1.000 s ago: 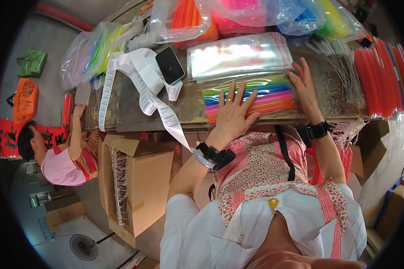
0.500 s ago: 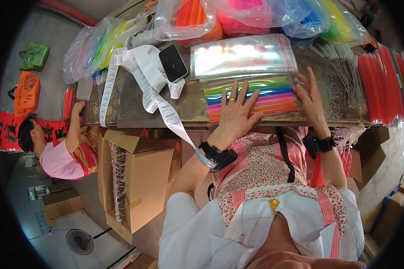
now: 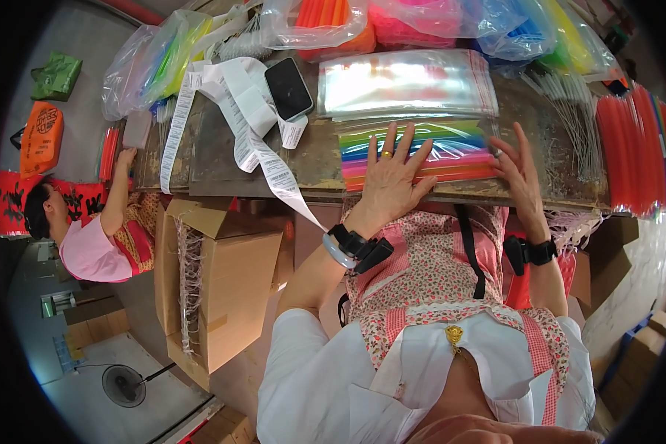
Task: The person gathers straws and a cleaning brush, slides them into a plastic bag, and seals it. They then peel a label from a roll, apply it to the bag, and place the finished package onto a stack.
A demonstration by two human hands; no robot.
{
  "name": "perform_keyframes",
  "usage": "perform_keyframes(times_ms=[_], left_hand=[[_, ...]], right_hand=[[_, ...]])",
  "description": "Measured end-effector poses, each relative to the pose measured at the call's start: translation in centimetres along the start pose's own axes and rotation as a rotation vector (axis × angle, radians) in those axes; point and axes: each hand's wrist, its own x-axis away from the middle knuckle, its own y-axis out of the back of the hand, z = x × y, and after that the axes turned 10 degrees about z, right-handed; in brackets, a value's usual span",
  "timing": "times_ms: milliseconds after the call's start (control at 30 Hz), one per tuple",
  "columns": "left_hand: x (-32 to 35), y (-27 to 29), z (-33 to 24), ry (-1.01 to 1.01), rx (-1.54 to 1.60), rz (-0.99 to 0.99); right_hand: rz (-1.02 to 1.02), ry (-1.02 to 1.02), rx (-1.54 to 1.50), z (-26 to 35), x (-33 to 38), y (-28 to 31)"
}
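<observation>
A flat pack of long, thin plastic tubes (image 3: 362, 152) in green, blue, purple, pink, red and orange rows lies in a shiny clear sleeve along the table's near edge. Across its middle rests my left hand (image 3: 386, 177), palm down with fingers spread; a ring is on one finger. At the pack's right end is my right hand (image 3: 522, 181), its fingers apart and slightly bent; whether the fingertips touch the sleeve I cannot tell. A stack of clear plastic bags (image 3: 399, 85) lies just beyond the pack. Each wrist wears a black strapped device.
Left on the table are a phone (image 3: 288, 89) and a long label strip (image 3: 233, 100). Bags of coloured tubes (image 3: 322, 22) line the back. White wires (image 3: 573, 126) and red tubes (image 3: 629, 152) lie right. Below stands a cardboard box (image 3: 237, 281); another person (image 3: 100, 244) works far left.
The view has tilted slightly. My right hand has drawn a little toward me and its fingers are more bent. My left hand stays flat on the pack.
</observation>
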Motion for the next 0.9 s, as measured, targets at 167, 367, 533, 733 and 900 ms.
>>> perform_keyframes(times_ms=[167, 367, 533, 733, 900], left_hand=[[-0.1, -0.3, 0.1, -0.001, -0.012, -0.025], [0.1, -0.2, -0.4, -0.013, -0.03, -0.016], [0.0, 0.2, -0.2, -0.025, -0.039, 0.002], [0.2, 0.5, -0.2, -0.046, -0.036, 0.029], [-0.4, 0.9, 1.2, -0.075, 0.05, 0.0]], right_hand=[[0.056, 0.058, 0.129, 0.6, -0.3, 0.1], [0.099, 0.045, 0.188, 1.1, 0.5, 0.8], [0.115, 0.077, 0.114, 0.7, 0.9, 1.0], [0.003, 0.286, 0.911, 1.9, -1.0, -0.3], [0.196, 0.537, 1.186, -0.1, -4.5, -4.9]])
